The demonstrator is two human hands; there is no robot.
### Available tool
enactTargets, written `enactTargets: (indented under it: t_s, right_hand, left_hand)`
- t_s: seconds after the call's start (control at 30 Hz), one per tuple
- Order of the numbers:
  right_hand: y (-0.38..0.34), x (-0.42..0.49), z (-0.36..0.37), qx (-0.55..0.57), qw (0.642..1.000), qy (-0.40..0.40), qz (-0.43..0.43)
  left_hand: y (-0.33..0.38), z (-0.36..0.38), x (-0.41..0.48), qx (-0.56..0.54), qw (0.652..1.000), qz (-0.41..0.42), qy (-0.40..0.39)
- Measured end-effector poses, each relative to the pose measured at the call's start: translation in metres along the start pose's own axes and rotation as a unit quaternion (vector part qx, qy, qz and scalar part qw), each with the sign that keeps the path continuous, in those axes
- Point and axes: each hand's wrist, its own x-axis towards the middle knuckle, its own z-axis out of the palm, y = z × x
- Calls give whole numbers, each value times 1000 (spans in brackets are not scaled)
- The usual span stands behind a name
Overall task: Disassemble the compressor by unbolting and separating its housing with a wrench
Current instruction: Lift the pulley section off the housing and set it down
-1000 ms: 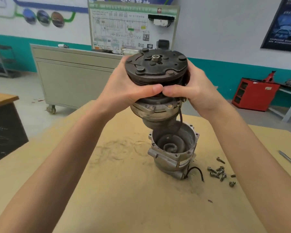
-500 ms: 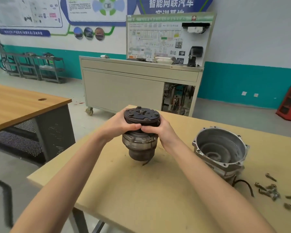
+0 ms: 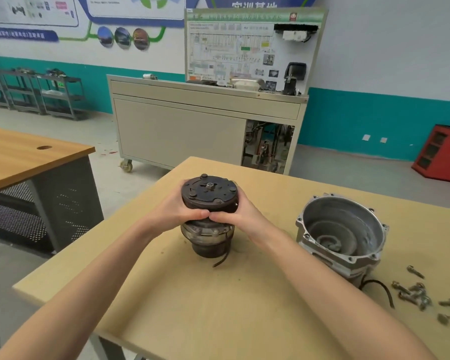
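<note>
- At centre frame, both grips are closed: left hand and right hand wrap the compressor's front half.
- Lifted a second ago, it now appears to rest on the surface.
- Right of it, well apart, sits the rear housing, with bolts beyond; separation looks done.

Both hands, left hand and right hand, grip the compressor's front half upright on the table; the empty housing and loose bolts lie alongside.

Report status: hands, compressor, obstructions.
Gripping front half by pulley: left hand, right hand. Separated housing open at right. Loose bolts beyond it, out of the way.
</note>
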Motion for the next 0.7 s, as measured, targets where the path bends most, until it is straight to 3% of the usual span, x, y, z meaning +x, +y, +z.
enactTargets:
  t_s: [0.1,0.2,0.3,0.37,0.4,0.47,0.53,0.6,0.7]
  right_hand:
    - [-23,-37,10,-101,994,47,9]
    - [-51,-102,-9,-163,977,54,-128]
    - [-68,-149,-72,-299,903,229,-206]
    - [-66,-157,-122,-354,867,331,-117]
    - [-60,-157,-144,-391,853,345,-23]
    - [-39,-156,-175,-420,839,295,179]
    - [-19,-159,-186,-335,865,219,304]
    - [-1,-160,-188,-246,889,169,348]
    - [8,-152,-186,-190,907,137,350]
  left_hand:
    - [4,-11,1,60,997,-37,-37]
    - [26,-25,2,70,995,-45,50]
    - [68,-12,4,1,980,22,196]
    - [92,21,10,-30,968,82,237]
    - [101,44,15,-14,972,91,215]
    - [112,97,23,61,990,64,106]
    - [116,144,34,128,992,-5,-16]
    - [116,173,44,182,973,-94,-108]
    - [120,177,58,219,936,-203,-185]
